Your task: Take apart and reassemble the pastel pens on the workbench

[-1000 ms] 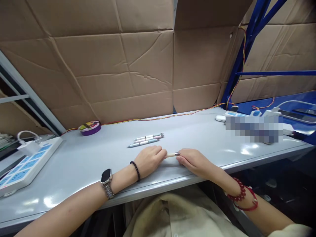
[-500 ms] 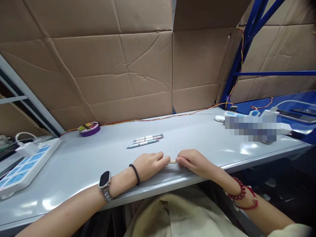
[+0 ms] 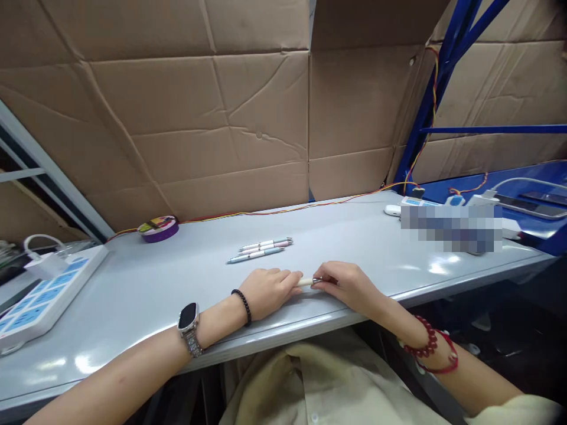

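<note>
A cream-coloured pen (image 3: 305, 282) with a silvery end lies level between my two hands, just above the front part of the table. My left hand (image 3: 271, 291) is closed around its left part, which the fingers hide. With a pinch of thumb and fingers, my right hand (image 3: 344, 284) grips the metal end on the right. Beyond the hands, several pens (image 3: 259, 251) in white, pale blue and pink lie side by side on the grey table (image 3: 204, 254).
On the left lies a white power strip (image 3: 48, 304) with a plugged-in charger (image 3: 46, 264). A purple tape roll (image 3: 158, 230) sits at the back left. Thin red and yellow wires (image 3: 266, 211) follow the back edge by the cardboard wall (image 3: 186, 118). Chargers and a blurred-out patch are at right.
Both hands have shifted slightly away from me with the pen. My right fingers have changed their hold, and the pen's silvery end now shows.
</note>
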`<state>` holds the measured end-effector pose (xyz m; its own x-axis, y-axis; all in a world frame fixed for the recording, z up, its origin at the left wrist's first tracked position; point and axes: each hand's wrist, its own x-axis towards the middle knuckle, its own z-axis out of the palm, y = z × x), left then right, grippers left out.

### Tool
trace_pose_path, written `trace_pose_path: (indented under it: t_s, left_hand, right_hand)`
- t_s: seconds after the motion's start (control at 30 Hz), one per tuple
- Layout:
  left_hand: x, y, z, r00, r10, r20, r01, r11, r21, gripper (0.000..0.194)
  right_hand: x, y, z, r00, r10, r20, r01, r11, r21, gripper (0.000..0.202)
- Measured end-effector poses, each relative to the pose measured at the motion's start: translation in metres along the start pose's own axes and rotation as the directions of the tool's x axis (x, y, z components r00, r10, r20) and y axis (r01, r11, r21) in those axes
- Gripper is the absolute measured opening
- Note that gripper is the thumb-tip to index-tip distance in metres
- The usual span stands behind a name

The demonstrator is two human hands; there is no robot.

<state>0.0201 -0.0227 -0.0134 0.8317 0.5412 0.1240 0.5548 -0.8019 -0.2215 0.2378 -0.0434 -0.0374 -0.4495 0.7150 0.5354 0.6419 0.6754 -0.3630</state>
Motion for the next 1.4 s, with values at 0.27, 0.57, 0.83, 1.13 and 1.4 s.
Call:
trace_pose_path:
  t_s: [0.27,0.57,0.83,1.13,1.4]
  left_hand:
    - [-0.001,-0.005,0.003,1.000,0.017,-0.019,-0.019,0.995,-0.097,0.027]
    - [0.000,-0.011,0.006,0.999,0.014,-0.047,-0.018,0.996,-0.089,0.020]
    - [-0.001,-0.011,0.006,0.998,0.055,-0.016,-0.057,0.995,-0.082,0.022]
    - [-0.001,-0.009,0.006,0.999,0.039,-0.023,-0.041,0.996,-0.079,0.026]
    - [-0.001,-0.010,0.005,0.998,0.057,-0.021,-0.059,0.996,-0.074,0.024]
  right_hand:
    - [0.002,-0.005,-0.006,0.992,0.028,0.124,-0.025,0.999,-0.029,0.033]
    - [0.000,-0.002,-0.002,1.000,0.013,0.007,-0.013,0.998,0.058,0.013]
    - [0.003,-0.005,-0.006,0.988,-0.055,0.146,0.064,0.997,-0.053,0.028]
    - [0.001,0.000,-0.002,0.993,-0.115,-0.002,0.115,0.993,-0.006,0.022]
    - [0.000,-0.001,0.000,0.973,-0.213,-0.086,0.205,0.974,-0.096,0.017]
